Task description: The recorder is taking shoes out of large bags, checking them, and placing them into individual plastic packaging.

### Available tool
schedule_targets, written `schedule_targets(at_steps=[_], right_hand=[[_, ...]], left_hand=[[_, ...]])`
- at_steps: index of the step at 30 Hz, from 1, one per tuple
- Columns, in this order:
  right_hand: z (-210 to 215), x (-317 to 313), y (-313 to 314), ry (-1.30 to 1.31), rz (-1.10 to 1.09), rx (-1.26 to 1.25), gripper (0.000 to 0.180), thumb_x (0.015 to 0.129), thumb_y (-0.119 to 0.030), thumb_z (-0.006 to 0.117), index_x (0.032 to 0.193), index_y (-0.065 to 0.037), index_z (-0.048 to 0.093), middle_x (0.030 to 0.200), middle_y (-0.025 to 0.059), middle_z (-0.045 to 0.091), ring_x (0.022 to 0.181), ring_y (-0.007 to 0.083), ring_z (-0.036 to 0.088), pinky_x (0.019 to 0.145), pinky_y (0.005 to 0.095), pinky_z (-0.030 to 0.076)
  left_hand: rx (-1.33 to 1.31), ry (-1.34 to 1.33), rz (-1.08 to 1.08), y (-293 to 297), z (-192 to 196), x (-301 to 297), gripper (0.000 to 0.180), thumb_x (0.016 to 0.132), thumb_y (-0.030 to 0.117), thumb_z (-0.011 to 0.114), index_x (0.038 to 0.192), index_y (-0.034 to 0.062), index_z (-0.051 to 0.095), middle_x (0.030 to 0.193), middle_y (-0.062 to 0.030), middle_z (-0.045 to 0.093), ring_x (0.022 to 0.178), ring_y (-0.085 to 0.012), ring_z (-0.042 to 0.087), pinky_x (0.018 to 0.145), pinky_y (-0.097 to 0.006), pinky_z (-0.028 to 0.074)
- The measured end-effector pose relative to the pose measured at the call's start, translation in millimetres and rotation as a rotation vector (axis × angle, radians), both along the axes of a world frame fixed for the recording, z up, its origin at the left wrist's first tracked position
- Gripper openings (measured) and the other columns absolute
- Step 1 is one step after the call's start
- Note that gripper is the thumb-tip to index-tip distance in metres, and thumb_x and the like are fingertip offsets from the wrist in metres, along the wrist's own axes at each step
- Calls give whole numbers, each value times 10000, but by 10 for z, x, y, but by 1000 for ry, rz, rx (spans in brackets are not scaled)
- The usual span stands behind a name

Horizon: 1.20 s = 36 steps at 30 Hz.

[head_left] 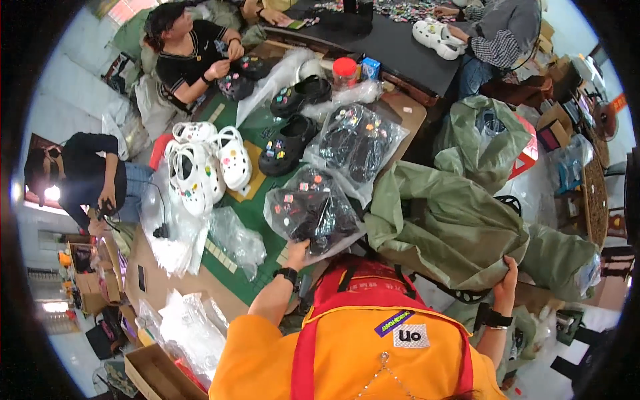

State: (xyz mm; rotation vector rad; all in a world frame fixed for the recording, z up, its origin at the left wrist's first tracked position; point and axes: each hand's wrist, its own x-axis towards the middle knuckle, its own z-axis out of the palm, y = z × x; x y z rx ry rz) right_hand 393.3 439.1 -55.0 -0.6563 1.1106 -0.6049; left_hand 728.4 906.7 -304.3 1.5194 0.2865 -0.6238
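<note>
Left hand (299, 253) is reaching forward to the near edge of a clear bag of black clogs (313, 210), the fingers gripping the plastic there; some fingertips are hiding beneath it. The bag is lying on the green mat (259, 208) of the table (160, 283), just ahead of the wearer. Its long axis is running away from the body, leaning slightly left; the charm-studded toes are pointing toward the far side, with the heel end facing the wearer. Nearly all of the bag is sitting beyond the left fingers and to their right. Right hand (508, 275) is holding the lower right edge of a large green sack (447, 230), thumb showing on top, fingers closing on the cloth. The sack's long axis is running left to right, sloping down rightward; which end is its mouth, cannot tell. Most of it is spreading leftward from the right fingers, its left end coming close beside the bagged clogs. A second bag of black clogs (357, 143) is resting beyond the first, loose black clogs (285, 147) lying to its left, and white clogs (195, 177) clustering farther left.
</note>
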Motion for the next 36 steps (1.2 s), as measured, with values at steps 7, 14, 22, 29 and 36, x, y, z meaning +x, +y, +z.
schedule_targets(at_steps=[7, 14, 22, 29, 36], right_hand=[[-61, -37, 81, 49, -75, -33, 187, 733, -217, 556, 837, -62, 548, 813, 32, 552, 784, 184, 526, 739, 323, 433], [-5, -116, 252, -72, 7, -91, 144, 738, -169, 541, 780, -33, 519, 797, 56, 528, 746, 193, 529, 678, 352, 443], [645, 247, 402, -61, 196, -192, 463, 697, -22, 479, 1156, -35, 417, 977, 68, 524, 841, 177, 541, 704, 326, 484], [569, 162, 462, -100, 239, -144, 520, 654, 23, 504, 1164, -7, 411, 1030, 78, 528, 897, 192, 534, 755, 314, 457], [566, 115, 719, -169, 390, -173, 571, 634, -8, 509, 1196, -3, 408, 1094, 77, 517, 1005, 183, 471, 872, 301, 360]], left_hand=[[496, -835, -991, 505, 1037, 150, 286, 718, 60, 561, 999, 9, 566, 847, -84, 613, 782, -169, 543, 710, -326, 417], [315, 266, -366, 688, 2294, 20, 196, 809, 91, 520, 970, 15, 601, 834, -31, 596, 744, -134, 501, 667, -292, 405], [784, -398, -804, 281, 2510, 848, 273, 608, -28, 556, 863, 39, 623, 838, -148, 614, 772, -302, 582, 661, -331, 446], [344, -180, -1257, -1540, 2918, 956, 151, 691, 4, 580, 829, -21, 634, 843, -78, 631, 791, -184, 577, 738, -283, 438], [204, 355, -1811, -2403, 2042, 598, 207, 745, 118, 577, 913, 3, 618, 915, -38, 607, 818, -106, 534, 725, -224, 406]])
